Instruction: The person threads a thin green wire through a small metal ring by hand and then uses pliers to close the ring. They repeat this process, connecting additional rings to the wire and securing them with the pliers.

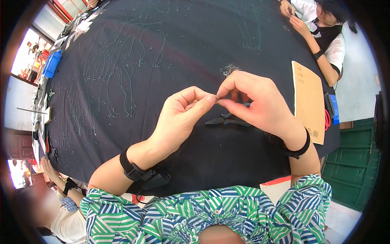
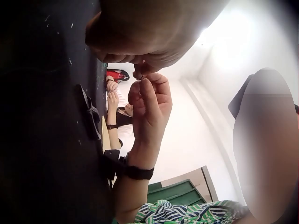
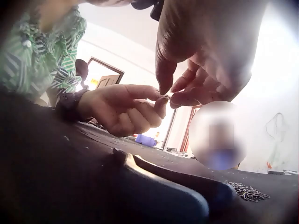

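Fingertips [image 1: 209, 99] pinch a tiny thing [image 1: 217, 99] in the head view, where we see the left hand [image 1: 178, 116] and right hand [image 1: 258, 97] close together over black cloth [image 1: 227, 158], near pliers [image 1: 221, 120] and a pile of metal bits [image 1: 230, 70]. A tan book [image 1: 307, 101] has small print [image 1: 300, 75] and a barcode [image 1: 315, 133] we can't read. From the left wrist, the right hand pinches beside the dim left one. From the right wrist, both hands pinch above the pliers.

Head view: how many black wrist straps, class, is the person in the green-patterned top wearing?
2: the left strap is around the wrist behind the left hand, the right strap around that behind the right hand. No others show.
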Demonstrator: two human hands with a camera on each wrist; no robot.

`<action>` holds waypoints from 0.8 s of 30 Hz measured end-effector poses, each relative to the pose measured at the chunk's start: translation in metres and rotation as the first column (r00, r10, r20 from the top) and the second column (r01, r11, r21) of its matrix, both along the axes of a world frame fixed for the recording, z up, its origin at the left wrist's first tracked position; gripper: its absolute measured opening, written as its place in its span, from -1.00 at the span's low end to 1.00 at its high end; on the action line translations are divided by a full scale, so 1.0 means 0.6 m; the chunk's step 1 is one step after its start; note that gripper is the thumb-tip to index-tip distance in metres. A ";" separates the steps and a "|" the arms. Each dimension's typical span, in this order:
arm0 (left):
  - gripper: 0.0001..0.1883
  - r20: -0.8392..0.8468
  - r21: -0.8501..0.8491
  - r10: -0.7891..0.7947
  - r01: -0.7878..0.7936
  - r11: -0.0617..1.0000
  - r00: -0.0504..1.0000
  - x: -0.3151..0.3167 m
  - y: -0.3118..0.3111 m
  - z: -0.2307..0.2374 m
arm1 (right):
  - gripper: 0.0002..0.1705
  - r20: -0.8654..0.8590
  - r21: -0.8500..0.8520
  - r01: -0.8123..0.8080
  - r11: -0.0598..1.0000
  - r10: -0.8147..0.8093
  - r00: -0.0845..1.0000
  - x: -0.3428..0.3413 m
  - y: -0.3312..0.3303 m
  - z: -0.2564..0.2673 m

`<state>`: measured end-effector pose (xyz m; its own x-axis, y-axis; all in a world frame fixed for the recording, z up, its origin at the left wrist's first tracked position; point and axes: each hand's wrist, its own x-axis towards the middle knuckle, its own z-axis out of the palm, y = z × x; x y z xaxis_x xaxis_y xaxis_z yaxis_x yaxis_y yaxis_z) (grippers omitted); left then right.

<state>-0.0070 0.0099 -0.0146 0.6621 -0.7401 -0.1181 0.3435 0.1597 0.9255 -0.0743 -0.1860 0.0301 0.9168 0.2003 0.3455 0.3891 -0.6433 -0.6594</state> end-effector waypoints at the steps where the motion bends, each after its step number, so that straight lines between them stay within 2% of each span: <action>1: -0.85 0.006 0.006 0.002 -0.002 1.000 1.000 0.000 0.001 0.000 | -0.84 0.005 0.000 -0.001 1.000 0.001 1.000 0.001 -0.001 -0.001; 5: -0.85 0.047 0.034 0.026 -0.028 0.999 0.999 -0.001 -0.001 0.003 | -0.85 0.005 0.004 0.008 1.000 -0.008 1.000 0.000 -0.004 0.000; 15: -0.87 0.015 0.028 0.028 -0.029 0.999 0.999 0.001 0.000 -0.002 | -0.87 -0.018 -0.011 -0.008 1.000 0.008 1.000 0.004 -0.010 -0.004; 18: -0.86 0.008 0.024 0.048 -0.048 0.999 0.999 -0.002 -0.003 0.003 | -0.89 -0.110 0.119 0.043 0.992 -0.030 0.993 -0.001 -0.001 0.000; 21: -0.86 0.003 0.007 0.034 -0.034 0.999 0.999 0.000 0.000 -0.001 | -0.89 -0.170 0.139 0.019 0.990 0.005 0.985 -0.001 0.006 -0.001; 24: -0.86 0.004 0.008 0.023 -0.023 1.000 1.000 0.001 0.002 -0.002 | -0.88 -0.131 0.164 0.030 0.986 -0.008 0.991 -0.001 0.005 -0.008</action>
<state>-0.0065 0.0111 -0.0159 0.6794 -0.7237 -0.1209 0.3361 0.1604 0.9281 -0.0746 -0.1828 0.0256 0.9591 0.1322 0.2505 0.2820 -0.5279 -0.8011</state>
